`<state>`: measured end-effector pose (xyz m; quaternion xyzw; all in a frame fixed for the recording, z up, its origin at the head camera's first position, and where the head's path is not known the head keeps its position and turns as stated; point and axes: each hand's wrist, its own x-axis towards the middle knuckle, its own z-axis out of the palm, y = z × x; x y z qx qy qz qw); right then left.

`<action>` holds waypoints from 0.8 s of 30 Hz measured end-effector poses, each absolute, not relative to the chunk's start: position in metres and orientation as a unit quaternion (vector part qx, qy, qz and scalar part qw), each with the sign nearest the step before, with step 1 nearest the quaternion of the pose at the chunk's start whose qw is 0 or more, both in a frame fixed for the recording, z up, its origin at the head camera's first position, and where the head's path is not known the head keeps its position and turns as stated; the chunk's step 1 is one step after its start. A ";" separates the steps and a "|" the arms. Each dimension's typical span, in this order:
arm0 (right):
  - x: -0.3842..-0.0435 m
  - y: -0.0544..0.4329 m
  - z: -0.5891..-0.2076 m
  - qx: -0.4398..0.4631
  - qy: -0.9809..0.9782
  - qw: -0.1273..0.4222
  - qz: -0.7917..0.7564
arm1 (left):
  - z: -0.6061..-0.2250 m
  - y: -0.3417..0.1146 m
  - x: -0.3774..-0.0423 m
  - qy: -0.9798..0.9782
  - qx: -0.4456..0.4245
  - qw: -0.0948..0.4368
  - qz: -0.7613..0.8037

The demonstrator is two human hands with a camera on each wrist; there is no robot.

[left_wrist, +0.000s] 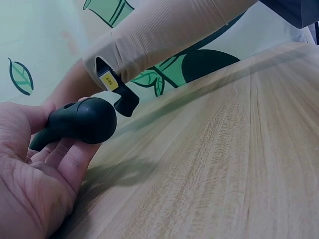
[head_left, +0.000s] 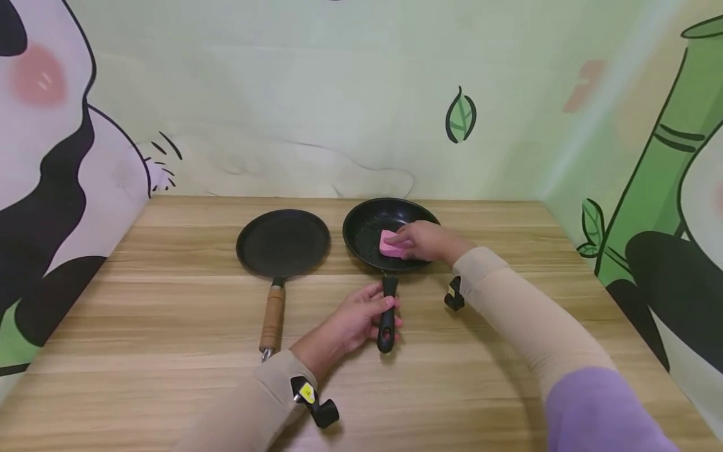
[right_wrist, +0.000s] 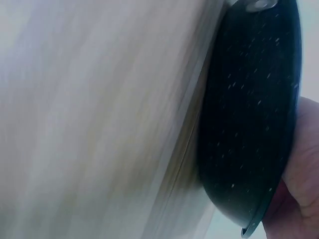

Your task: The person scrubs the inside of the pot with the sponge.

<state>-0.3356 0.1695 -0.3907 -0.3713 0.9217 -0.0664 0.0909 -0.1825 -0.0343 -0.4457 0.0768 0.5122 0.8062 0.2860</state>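
A black speckled frying pan [head_left: 364, 232] sits at the back of the table, its black handle [head_left: 387, 314] toward me. My left hand [head_left: 358, 317] grips that handle, thumb on top and fingers underneath; the handle's rounded end [left_wrist: 94, 120] shows close up in the left wrist view. Inside the pan, my right hand [head_left: 423, 241] holds a pink sponge [head_left: 390, 246] against the inner surface. The right wrist view shows the pan's outer side [right_wrist: 249, 109] and part of the right hand [right_wrist: 301, 174] behind the rim; the sponge is hidden there.
Left of the frying pan lies a flat black griddle pan [head_left: 283, 243] with a wooden handle [head_left: 272, 319], close to my left forearm. Both pans are on a wood-grain table [head_left: 169, 301]. A painted wall [head_left: 282, 94] rises behind the table's back edge.
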 end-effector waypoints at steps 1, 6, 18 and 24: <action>-0.334 0.168 -0.390 -0.376 0.920 0.087 -0.068 | -0.445 -0.035 -0.183 0.513 0.078 0.286 0.806; -0.333 0.157 -0.394 -0.393 0.914 0.060 -0.076 | -0.443 -0.038 -0.185 0.527 0.079 0.287 0.796; -0.334 0.112 -0.404 -0.332 0.941 0.030 -0.055 | -0.444 -0.037 -0.185 0.533 0.080 0.303 0.786; -0.349 0.114 -0.404 -0.313 0.948 0.015 -0.056 | -0.447 -0.034 -0.181 0.525 0.083 0.290 0.796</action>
